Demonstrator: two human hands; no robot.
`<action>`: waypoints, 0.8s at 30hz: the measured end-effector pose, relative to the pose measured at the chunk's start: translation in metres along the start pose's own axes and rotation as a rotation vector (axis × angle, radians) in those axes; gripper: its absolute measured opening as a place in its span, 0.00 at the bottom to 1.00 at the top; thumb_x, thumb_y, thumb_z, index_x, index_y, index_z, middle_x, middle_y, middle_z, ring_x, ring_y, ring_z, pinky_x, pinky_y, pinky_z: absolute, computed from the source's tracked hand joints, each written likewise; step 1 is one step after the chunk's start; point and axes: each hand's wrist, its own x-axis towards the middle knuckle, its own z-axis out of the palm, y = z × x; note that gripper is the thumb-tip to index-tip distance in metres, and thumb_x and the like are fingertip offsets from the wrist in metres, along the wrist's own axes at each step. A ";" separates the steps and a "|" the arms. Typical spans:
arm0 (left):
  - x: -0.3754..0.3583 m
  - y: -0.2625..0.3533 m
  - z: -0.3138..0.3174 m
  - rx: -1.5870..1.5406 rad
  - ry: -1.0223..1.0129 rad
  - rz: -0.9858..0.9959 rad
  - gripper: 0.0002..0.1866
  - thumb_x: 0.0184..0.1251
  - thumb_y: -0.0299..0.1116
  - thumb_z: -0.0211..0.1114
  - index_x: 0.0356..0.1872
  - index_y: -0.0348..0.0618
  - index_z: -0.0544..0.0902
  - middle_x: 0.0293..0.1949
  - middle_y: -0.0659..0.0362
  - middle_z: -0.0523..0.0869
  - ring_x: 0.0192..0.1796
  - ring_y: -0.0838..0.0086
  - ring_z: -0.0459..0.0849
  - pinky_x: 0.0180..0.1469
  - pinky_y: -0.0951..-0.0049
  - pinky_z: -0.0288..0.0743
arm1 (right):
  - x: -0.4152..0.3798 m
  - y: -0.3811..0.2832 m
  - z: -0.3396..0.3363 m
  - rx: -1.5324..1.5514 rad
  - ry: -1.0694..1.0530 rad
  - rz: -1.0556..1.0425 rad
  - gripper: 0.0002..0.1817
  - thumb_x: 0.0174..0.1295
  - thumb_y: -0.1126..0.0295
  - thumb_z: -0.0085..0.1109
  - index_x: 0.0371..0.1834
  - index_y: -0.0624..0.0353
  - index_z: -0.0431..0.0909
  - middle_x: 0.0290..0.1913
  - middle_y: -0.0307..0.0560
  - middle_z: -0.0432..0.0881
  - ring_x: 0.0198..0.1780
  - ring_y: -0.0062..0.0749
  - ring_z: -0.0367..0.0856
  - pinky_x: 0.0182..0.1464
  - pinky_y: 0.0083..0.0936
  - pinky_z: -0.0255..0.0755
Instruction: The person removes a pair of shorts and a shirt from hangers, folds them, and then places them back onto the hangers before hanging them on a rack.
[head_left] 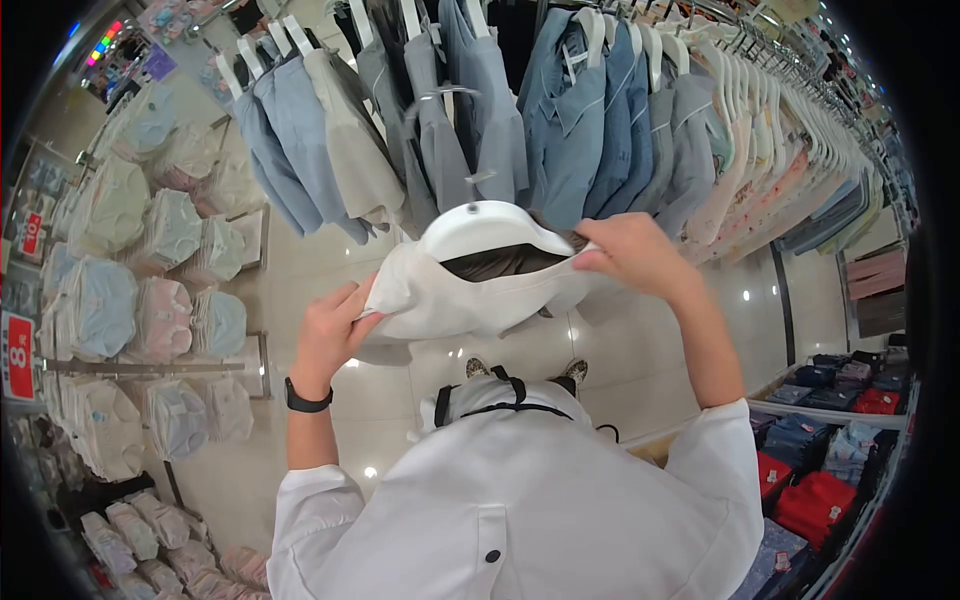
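White folded garment (470, 300) on white plastic hanger (480, 228), left hand (330, 335) and right hand (625, 250) clamped on its edges, blue pyjama rack (560, 110) behind, hanger hook hard to make out.

Both hands (330, 335) (630, 250) raised, fingers pinched

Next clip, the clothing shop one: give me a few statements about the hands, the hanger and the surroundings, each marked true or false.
1. Both hands grip a white garment. True: the left hand and right hand each pinch one side.
2. The garment sits on a black hanger. False: the hanger is white.
3. A black wristband is on the left wrist. True.
4. The rail ahead carries only red coats. False: it holds blue, grey and pale shirts.
5. Folded red items lie on a table at lower right. True.
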 end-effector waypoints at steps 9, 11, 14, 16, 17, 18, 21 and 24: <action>-0.005 0.007 0.002 -0.035 0.060 0.056 0.24 0.53 0.35 0.75 0.54 0.44 0.85 0.28 0.60 0.80 0.22 0.67 0.77 0.24 0.69 0.70 | -0.005 -0.019 -0.011 0.215 -0.034 0.066 0.24 0.55 0.57 0.73 0.46 0.61 0.75 0.31 0.56 0.82 0.36 0.61 0.80 0.38 0.41 0.73; -0.012 0.000 0.001 -0.096 0.132 0.040 0.23 0.53 0.36 0.75 0.52 0.43 0.85 0.29 0.60 0.82 0.22 0.67 0.78 0.24 0.69 0.70 | -0.017 -0.010 -0.003 0.172 -0.144 0.174 0.21 0.52 0.59 0.75 0.39 0.62 0.78 0.31 0.56 0.82 0.34 0.59 0.79 0.38 0.38 0.73; -0.018 -0.011 -0.001 -0.047 0.191 0.052 0.21 0.52 0.34 0.76 0.49 0.42 0.85 0.33 0.58 0.85 0.28 0.66 0.82 0.29 0.68 0.74 | -0.037 -0.022 -0.002 0.246 -0.099 0.315 0.20 0.52 0.58 0.74 0.37 0.62 0.81 0.31 0.59 0.80 0.32 0.52 0.78 0.37 0.34 0.72; -0.023 -0.019 0.002 0.004 0.102 -0.070 0.21 0.55 0.35 0.75 0.50 0.43 0.85 0.38 0.55 0.86 0.41 0.60 0.84 0.42 0.64 0.77 | -0.054 -0.031 -0.007 0.361 -0.086 0.414 0.19 0.50 0.61 0.75 0.38 0.62 0.81 0.28 0.50 0.79 0.30 0.35 0.75 0.35 0.28 0.70; -0.026 -0.026 0.009 0.012 0.110 -0.084 0.21 0.55 0.35 0.75 0.50 0.43 0.85 0.38 0.55 0.86 0.41 0.60 0.84 0.42 0.64 0.77 | -0.063 -0.034 -0.009 0.397 -0.088 0.452 0.19 0.49 0.64 0.75 0.39 0.61 0.80 0.27 0.41 0.78 0.30 0.22 0.72 0.34 0.25 0.69; -0.028 -0.036 0.019 -0.056 0.014 -0.147 0.22 0.59 0.36 0.72 0.55 0.43 0.82 0.45 0.53 0.85 0.50 0.59 0.82 0.51 0.63 0.75 | -0.072 -0.038 -0.012 0.397 -0.096 0.440 0.19 0.49 0.64 0.75 0.39 0.61 0.80 0.27 0.41 0.78 0.30 0.22 0.72 0.34 0.25 0.69; -0.006 -0.042 0.031 -0.318 -0.049 -0.162 0.25 0.66 0.37 0.67 0.63 0.42 0.76 0.58 0.50 0.80 0.64 0.57 0.76 0.66 0.61 0.68 | -0.103 -0.051 -0.013 0.730 -0.272 0.642 0.23 0.48 0.66 0.76 0.47 0.61 0.80 0.37 0.35 0.82 0.37 0.19 0.75 0.41 0.23 0.71; 0.061 -0.053 0.038 -0.707 0.066 -0.071 0.32 0.75 0.44 0.60 0.73 0.37 0.65 0.71 0.50 0.71 0.74 0.60 0.68 0.76 0.61 0.57 | -0.111 -0.066 -0.004 1.074 -0.318 0.756 0.29 0.53 0.74 0.70 0.61 0.62 0.74 0.50 0.36 0.82 0.48 0.21 0.77 0.51 0.26 0.73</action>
